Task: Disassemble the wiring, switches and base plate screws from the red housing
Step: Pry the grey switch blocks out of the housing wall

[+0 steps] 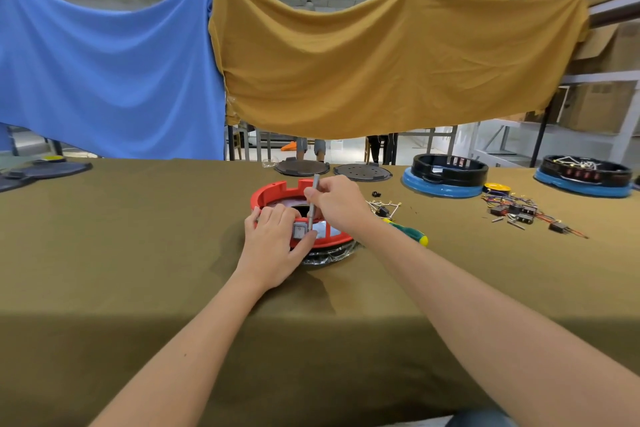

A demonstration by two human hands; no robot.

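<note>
Surface (138, 288): olive cloth spread wide, both bare forearms reaching out over it.
Left hand (273, 246): fingers clamped on the near rim of the red housing (277, 192), thumb pressed just beside a grey switch (299, 230) set in that rim.
Right hand (337, 201): closed around a slim grey metal tool (312, 204), held nearly upright, tip down at the switch.
Red housing: sits mid-surface, open side up, resting on a dark base wrapped in clear film.
Screwdriver (410, 232): green-and-yellow handle, lying just right of the housing, partly under the right wrist.
Loose wiring (523, 210): a tangle with small black switches, well off to the right.
Far edge: two dark round plates (362, 172) and two black-and-blue housings (446, 175).
Behind: blue cloth (104, 73) and mustard cloth (381, 62) hanging.
</note>
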